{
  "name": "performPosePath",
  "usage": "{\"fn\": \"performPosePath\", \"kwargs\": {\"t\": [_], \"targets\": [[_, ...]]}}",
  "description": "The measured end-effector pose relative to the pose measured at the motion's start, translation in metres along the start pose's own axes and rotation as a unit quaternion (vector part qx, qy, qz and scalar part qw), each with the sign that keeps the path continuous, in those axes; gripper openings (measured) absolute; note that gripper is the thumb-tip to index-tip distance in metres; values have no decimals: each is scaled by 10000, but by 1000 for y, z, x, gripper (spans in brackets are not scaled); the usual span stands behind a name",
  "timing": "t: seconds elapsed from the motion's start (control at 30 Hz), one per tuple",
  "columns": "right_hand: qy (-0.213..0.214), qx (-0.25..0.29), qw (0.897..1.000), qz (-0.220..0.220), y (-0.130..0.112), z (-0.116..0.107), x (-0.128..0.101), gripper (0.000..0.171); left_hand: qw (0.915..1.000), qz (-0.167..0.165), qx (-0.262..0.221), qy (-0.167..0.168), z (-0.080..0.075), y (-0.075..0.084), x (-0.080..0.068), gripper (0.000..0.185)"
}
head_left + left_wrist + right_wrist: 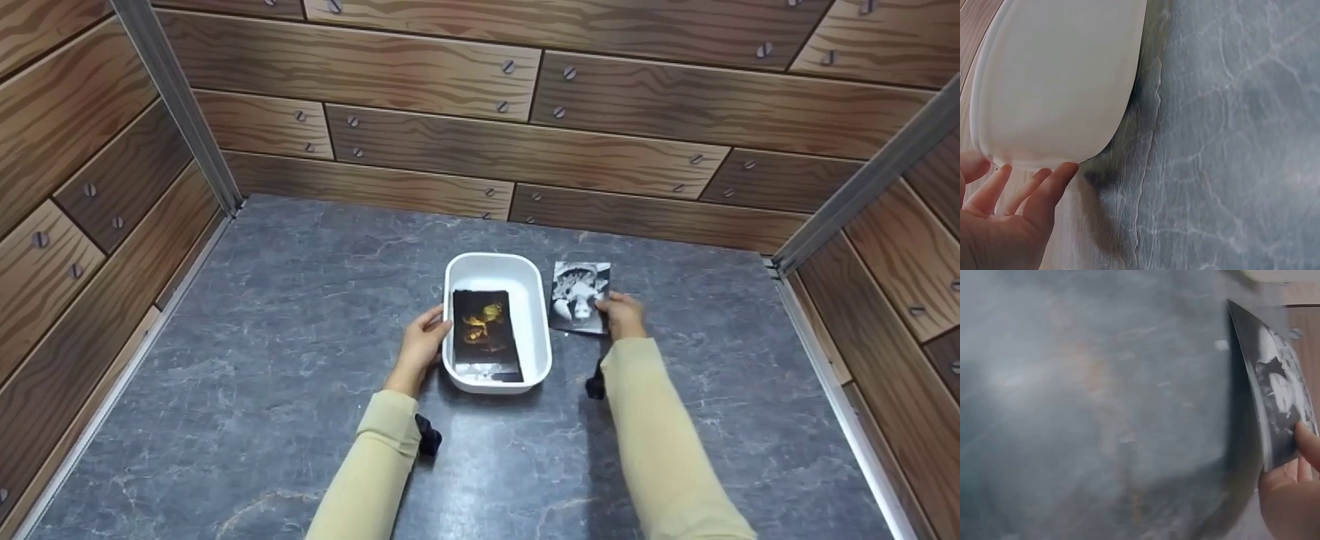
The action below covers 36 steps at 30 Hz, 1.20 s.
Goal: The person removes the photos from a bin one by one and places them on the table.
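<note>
A white plastic tub (pixel 537 300) stands in the middle of the grey marble-patterned table (pixel 300 300). Inside it lies a dark photo with a yellow-orange figure (pixel 486 334). My left hand (pixel 421 346) touches the tub's left rim with straight fingers (pixel 1044 188); the tub's white wall (pixel 1055 79) fills the left wrist view. Right of the tub, my right hand (pixel 621 315) pinches the near right corner of a black-and-white photo (pixel 577 294). In the right wrist view the black-and-white photo (pixel 1275 394) is tilted up off the table, with thumb and fingers (pixel 1309 444) on its edge.
Wood-plank patterned walls (pixel 525 142) close in the table at the back and on both sides, with metal corner posts (pixel 176 97). Bare table surface lies all round the tub. Black wrist straps (pixel 427 433) sit under both sleeves.
</note>
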State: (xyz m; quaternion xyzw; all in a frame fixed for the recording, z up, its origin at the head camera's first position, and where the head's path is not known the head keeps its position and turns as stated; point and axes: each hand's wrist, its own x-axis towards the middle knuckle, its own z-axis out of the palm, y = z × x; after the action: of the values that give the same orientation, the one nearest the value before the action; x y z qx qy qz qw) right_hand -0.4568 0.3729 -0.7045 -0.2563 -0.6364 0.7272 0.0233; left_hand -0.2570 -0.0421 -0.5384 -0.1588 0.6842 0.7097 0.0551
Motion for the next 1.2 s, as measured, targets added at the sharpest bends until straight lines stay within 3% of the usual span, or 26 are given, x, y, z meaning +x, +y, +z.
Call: {"fn": "performPosePath", "kwargs": {"t": [0.1, 0.13, 0.27, 0.33, 0.47, 0.6, 0.7, 0.83, 1.03, 1.2], "targets": [[404, -947, 9935, -488, 3, 4, -20, 40, 10000, -9, 12, -13, 1, 0, 1, 43], [525, -1214, 9885, -737, 2, 5, -28, 40, 10000, -20, -5, -32, 1, 0, 1, 43], [667, -2323, 9650, -1018, -18, 12, -71, 47, 9999, -101, -14, -108, 3, 0, 1, 43], [804, -2350, 9590, -1365, -20, 12, -78, 43, 9998, -141, 46, -106, 4, 0, 1, 43], [901, -2327, 9581, -1407, -37, 20, -109, 42, 9998, -162, 99, -88, 4, -1, 0, 43], [683, -2471, 9632, -806, -79, 36, -172, 44, 9998, -141, 16, -115, 5, -1, -1, 43], [480, -2386, 9678, -645, -95, 39, -195, 45, 9998, -107, -70, -148, 6, 0, -2, 43], [337, -2086, 9768, -358, -104, 41, -204, 50, 9998, -28, -102, -146, 6, -1, -1, 43], [167, -832, 9964, 29, -128, 50, -214, 66, 9999, -73, -13, -107, 3, 0, -2, 43], [17, 89, 9996, -280, -150, 69, -228, 73, 9999, 34, -103, -73, -1, 2, -2, 42]]}}
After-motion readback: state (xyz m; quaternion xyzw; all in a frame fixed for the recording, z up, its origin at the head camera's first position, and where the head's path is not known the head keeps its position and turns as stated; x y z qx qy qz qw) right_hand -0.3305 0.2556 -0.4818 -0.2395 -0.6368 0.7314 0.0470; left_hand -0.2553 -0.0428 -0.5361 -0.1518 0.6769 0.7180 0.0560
